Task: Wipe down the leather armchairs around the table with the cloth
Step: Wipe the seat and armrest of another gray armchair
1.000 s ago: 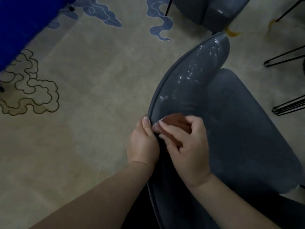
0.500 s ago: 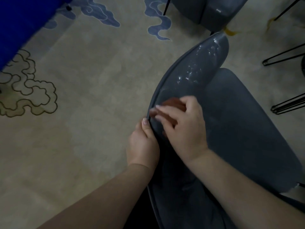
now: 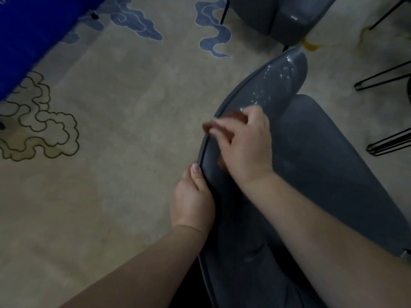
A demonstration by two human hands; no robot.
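A grey leather armchair (image 3: pixel 322 165) fills the lower right, seen from above, its curved backrest rim running up toward the top. My right hand (image 3: pixel 244 145) presses a reddish-brown cloth (image 3: pixel 238 115) onto the rim; only a small blurred part of the cloth shows past my fingers. My left hand (image 3: pixel 193 198) grips the rim's outer edge just below, thumb up along the piping. Wet, shiny streaks glisten on the upper end of the rim (image 3: pixel 278 78).
A second grey armchair (image 3: pixel 280 16) stands at the top. Black wire legs (image 3: pixel 382 78) of other furniture sit at the right. A blue cover (image 3: pixel 29 34) hangs at the top left. Beige carpet (image 3: pixel 111 152) with cloud patterns lies to the left.
My right hand has slid the cloth up along the backrest rim, away from my left hand, which has stayed in place on the edge.
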